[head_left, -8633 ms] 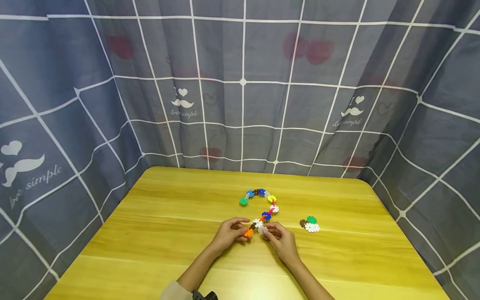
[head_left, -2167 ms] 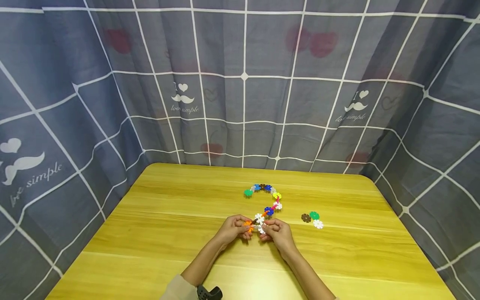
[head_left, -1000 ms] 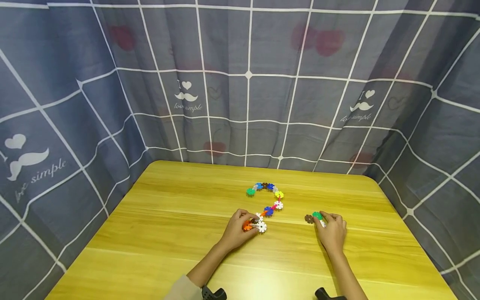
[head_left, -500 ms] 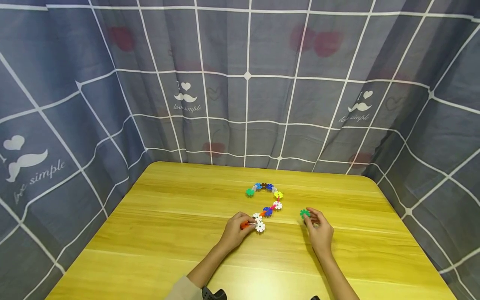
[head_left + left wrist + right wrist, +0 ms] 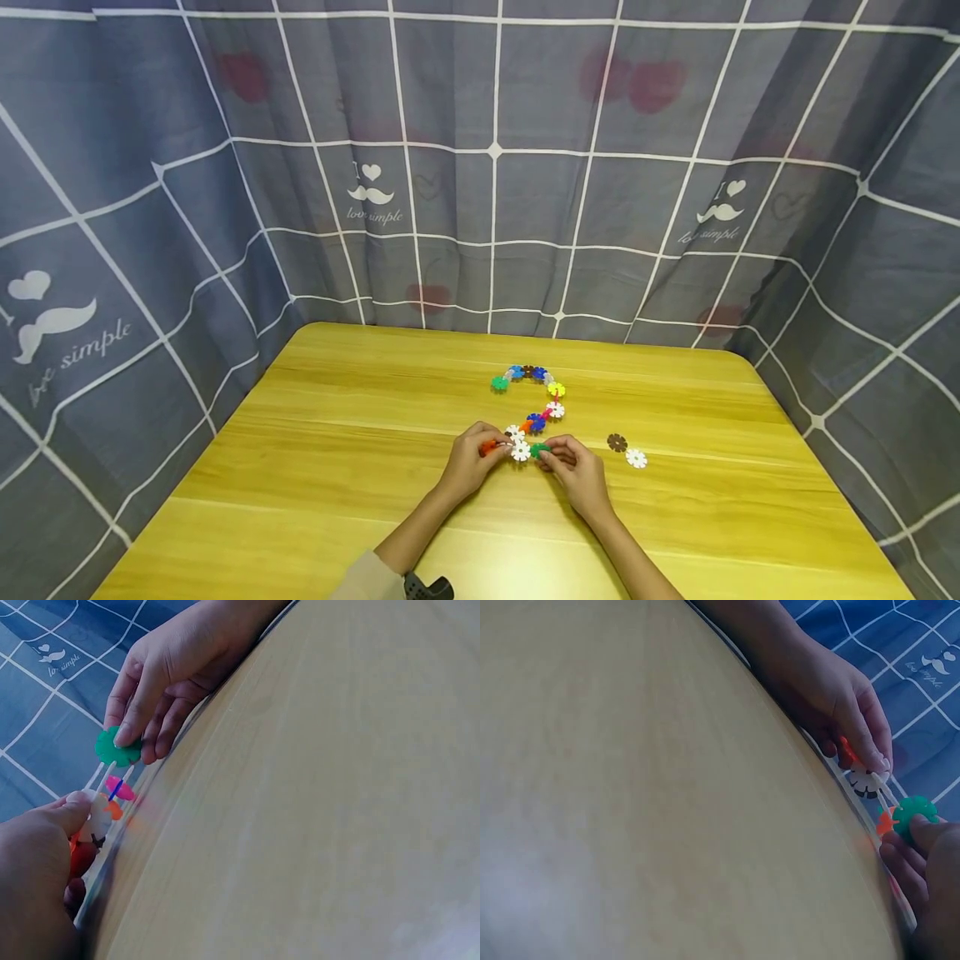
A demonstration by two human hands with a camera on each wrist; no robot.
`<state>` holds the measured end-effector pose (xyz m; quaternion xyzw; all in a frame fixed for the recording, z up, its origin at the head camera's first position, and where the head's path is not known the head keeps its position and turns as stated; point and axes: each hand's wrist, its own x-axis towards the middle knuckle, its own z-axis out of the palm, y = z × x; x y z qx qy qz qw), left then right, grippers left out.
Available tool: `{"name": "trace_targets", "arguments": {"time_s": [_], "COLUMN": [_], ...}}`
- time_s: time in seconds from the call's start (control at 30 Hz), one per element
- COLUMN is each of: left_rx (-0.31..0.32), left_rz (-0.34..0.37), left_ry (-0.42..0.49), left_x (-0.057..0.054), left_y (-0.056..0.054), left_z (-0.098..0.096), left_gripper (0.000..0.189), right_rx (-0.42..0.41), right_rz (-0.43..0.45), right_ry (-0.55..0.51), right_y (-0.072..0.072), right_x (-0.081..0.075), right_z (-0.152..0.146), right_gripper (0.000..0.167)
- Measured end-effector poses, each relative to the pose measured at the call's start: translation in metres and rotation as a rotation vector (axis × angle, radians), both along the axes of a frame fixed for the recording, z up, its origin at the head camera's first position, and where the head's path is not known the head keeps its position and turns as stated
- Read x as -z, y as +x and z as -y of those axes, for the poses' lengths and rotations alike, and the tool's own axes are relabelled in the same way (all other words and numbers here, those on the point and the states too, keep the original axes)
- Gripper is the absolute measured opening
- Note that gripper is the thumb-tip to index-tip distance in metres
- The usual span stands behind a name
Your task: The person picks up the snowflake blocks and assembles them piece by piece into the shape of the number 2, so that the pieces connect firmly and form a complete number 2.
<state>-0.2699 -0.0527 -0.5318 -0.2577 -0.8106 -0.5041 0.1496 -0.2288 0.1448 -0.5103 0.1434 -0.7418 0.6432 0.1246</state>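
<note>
A curved chain of notched plastic snowflake discs lies on the table, from a green disc [image 5: 500,383] at its far end, past a yellow disc [image 5: 556,389] and a blue disc [image 5: 536,422], to a white disc [image 5: 521,451] nearest me. My left hand [image 5: 468,460] grips the near end, where an orange disc [image 5: 488,447] shows partly behind the fingers. Between thumb and fingers, my right hand [image 5: 582,474] pinches a loose green disc [image 5: 913,815], its edge right at the white disc. In the left wrist view, that green disc [image 5: 116,747] stands close to the white discs' edges.
To the right on the wooden table [image 5: 337,400] lie a brown disc [image 5: 617,442] and a white disc [image 5: 636,458]. A grey checked curtain [image 5: 450,192] hangs round the table's back and sides. A black wrist strap [image 5: 427,587] shows at the bottom edge.
My right hand went to the loose discs on the right, picked up the green one and brought it left to the chain's white end disc. The left hand kept its grip on the chain.
</note>
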Motion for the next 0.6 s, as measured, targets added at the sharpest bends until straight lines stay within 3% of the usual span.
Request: {"name": "trace_targets", "arguments": {"time_s": [0.43, 0.6], "left_rx": [-0.012, -0.001], "left_rz": [0.039, 0.041], "left_ry": [0.037, 0.033], "left_x": [0.0003, -0.0016], "left_y": [0.003, 0.0013], "left_z": [0.0009, 0.001], "left_gripper": [0.011, 0.011], "right_rx": [-0.079, -0.14], "right_rz": [-0.083, -0.101], "right_ry": [0.031, 0.032], "right_y": [0.0016, -0.001], "right_x": [-0.0002, -0.0006], "right_z": [0.0023, -0.0002], "right_gripper": [0.006, 0.014]}}
